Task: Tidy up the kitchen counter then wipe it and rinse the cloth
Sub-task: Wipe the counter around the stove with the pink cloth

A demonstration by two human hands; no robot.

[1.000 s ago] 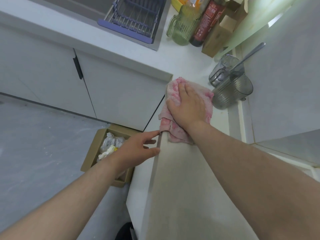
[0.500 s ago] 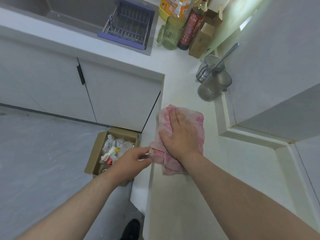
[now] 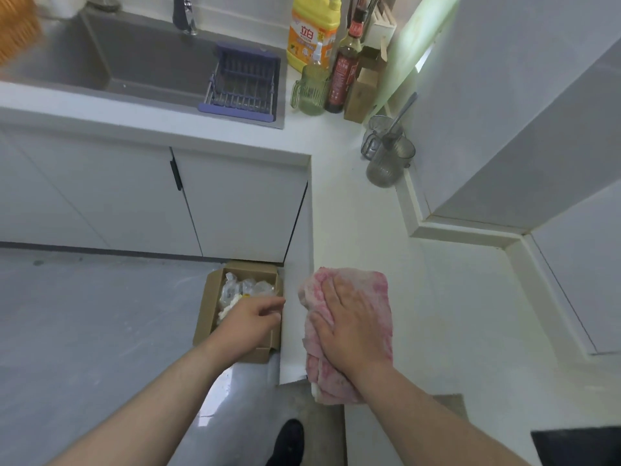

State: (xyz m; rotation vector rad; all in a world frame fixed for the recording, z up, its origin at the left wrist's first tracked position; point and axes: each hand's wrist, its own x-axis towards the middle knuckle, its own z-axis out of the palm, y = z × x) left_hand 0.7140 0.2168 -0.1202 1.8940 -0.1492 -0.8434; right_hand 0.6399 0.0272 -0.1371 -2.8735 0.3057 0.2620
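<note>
While pinning the cloth (image 3: pixel 376 290) flat under the right hand (image 3: pixel 349 327), fingers straight and spread with none curled round it, risks dragging it off the counter's (image 3: pixel 453 314) front edge, where its left side hangs over: one hard outward stroke would do it. Waits just off that edge with the left hand (image 3: pixel 250 319) loosely cupped and holding nothing, above the box (image 3: pixel 206 307) on the floor (image 3: pixel 84 331), so could let any crumbs fall past the palm and outside the box if swept too fast. Needs no worry over the cups (image 3: pixel 386 163), well apart by the wall (image 3: pixel 504 95).
</note>
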